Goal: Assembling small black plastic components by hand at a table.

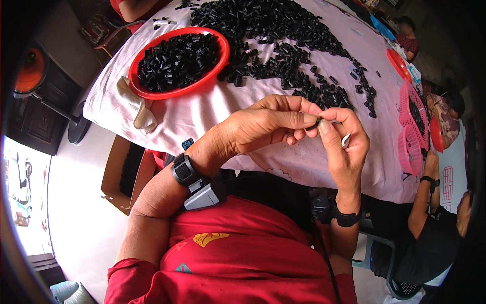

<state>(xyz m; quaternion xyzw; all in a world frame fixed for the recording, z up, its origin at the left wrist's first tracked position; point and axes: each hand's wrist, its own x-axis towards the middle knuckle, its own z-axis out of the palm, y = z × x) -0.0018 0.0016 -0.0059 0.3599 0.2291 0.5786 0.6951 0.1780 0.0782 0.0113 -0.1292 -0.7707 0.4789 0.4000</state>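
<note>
Fingertips of the left hand (268, 124) and right hand (344, 144) pinch one small black plastic part (317, 122) between them; keep both pinches narrow, aligned above the pink tablecloth (283, 162).

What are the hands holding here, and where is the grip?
Both hands, left hand and right hand, pinch one small dark part between fingertips; grip point unclear.

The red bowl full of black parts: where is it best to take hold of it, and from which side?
Probably grip the red bowl by its bare rim at the near-left edge, coming from the table's side: the rim stands clear there, while the loose black parts crowd its right side.
</note>
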